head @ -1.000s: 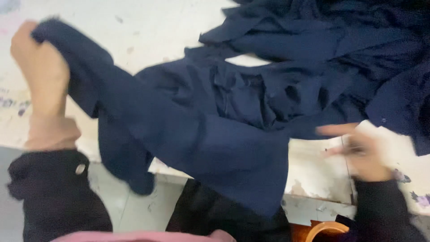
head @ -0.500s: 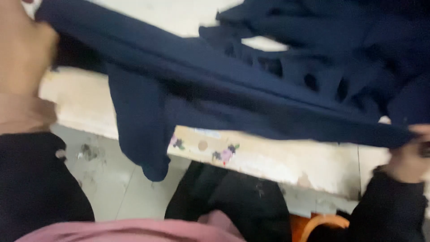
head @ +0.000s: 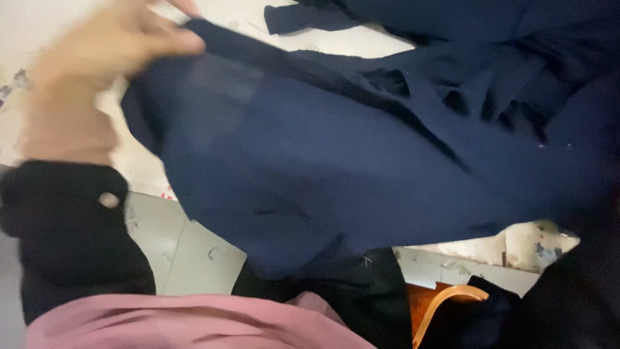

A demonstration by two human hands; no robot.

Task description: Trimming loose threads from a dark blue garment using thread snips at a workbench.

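Observation:
My left hand (head: pixel 106 55) is at the upper left, fingers pinched on the edge of a dark navy garment (head: pixel 336 168). The cloth hangs spread out and blurred, draping over the front edge of the white table (head: pixel 39 26). It covers most of the view. My right hand is hidden behind the cloth at the right; only a dark sleeve (head: pixel 575 291) shows there.
A heap of more navy cloth (head: pixel 491 39) lies on the table at the upper right. Below the table edge are a grey tiled floor (head: pixel 187 245), a curved wooden chair part (head: pixel 445 304), my black sleeve with a button (head: pixel 71 226) and pink clothing (head: pixel 161 326).
My left hand has lifted the garment higher and to the right, and the cloth now spreads wide. My right hand, seen at the right before, is covered by the cloth.

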